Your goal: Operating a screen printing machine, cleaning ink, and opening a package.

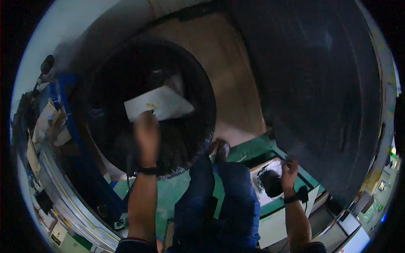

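My left hand [147,137] reaches forward over a large round black tub-like shape [201,95]. Motion smears its fingers, and a small dark tip shows at their far end. Just beyond them lies a white sheet or board [171,104] with small yellow marks, tilted inside the dark round. My right hand [289,172] is low on the right with its fingers bent together; whatever they hold, if anything, is too dark to name. Beside it is a dark rounded object [272,184] over a white dark-smudged surface [259,173].
A tall dark panel [314,80] fills the right, next to a brown board [232,71]. Blue metal framing [76,130] stands at left near stacked papers [46,120]. My legs [238,185] are over a green floor [177,194]. A white box-like edge [278,223] is at lower right.
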`<state>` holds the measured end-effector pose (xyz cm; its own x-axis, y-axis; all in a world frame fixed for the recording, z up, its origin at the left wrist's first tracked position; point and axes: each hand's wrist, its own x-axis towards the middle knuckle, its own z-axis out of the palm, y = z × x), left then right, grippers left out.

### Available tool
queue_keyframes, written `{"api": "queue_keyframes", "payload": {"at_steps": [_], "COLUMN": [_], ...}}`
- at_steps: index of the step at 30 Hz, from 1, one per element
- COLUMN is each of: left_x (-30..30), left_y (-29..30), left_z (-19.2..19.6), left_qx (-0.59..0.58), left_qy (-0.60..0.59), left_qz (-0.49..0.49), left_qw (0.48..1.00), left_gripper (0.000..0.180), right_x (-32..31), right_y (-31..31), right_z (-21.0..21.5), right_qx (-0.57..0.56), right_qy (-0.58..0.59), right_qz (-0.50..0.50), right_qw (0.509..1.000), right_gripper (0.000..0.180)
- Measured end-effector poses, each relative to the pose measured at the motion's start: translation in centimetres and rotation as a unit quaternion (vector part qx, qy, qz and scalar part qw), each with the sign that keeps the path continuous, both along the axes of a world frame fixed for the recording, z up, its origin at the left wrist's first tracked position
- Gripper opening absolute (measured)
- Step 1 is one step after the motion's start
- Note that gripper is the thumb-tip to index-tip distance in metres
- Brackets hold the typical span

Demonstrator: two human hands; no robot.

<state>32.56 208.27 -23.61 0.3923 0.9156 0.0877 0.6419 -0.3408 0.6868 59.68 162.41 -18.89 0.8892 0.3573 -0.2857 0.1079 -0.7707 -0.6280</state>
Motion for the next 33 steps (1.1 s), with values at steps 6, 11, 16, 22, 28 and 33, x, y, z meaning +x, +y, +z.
{"api": "queue_keyframes", "payload": {"at_steps": [6,11,16,22,28,33], "left_x": [-4.9,-11.2,-17.9,-22.0,-25.0,-19.1], "left_y": [5.9,7.2,2.8,-1.4,-3.4,-2.2], "left_z": [6.0,3.5,1.6,0.6,-0.3,0.4], "left_qx": [0.132,0.125,-0.148,-0.174,-0.114,-0.148], "left_qy": [0.169,0.398,0.379,0.202,0.366,0.246], "left_qz": [0.05,0.2,0.374,0.39,0.345,0.484], "left_qw": [0.975,0.887,0.834,0.881,0.856,0.826], "left_gripper": [0.043,0.064,0.067,0.057,0.046,0.046], "right_x": [10.0,17.1,21.5,19.2,12.3,11.1], "right_y": [19.8,32.5,41.9,51.3,59.5,61.4], "right_z": [-8.3,-17.6,-27.9,-38.1,-50.7,-55.8], "right_qx": [0.068,-0.014,-0.031,-0.131,-0.111,-0.187], "right_qy": [0.028,-0.025,0.059,0.128,0.061,0.027], "right_qz": [0.097,0.217,0.287,0.458,0.6,0.636], "right_qw": [0.993,0.976,0.955,0.87,0.79,0.748], "right_gripper": [0.024,0.025,0.032,0.043,0.042,0.034]}}
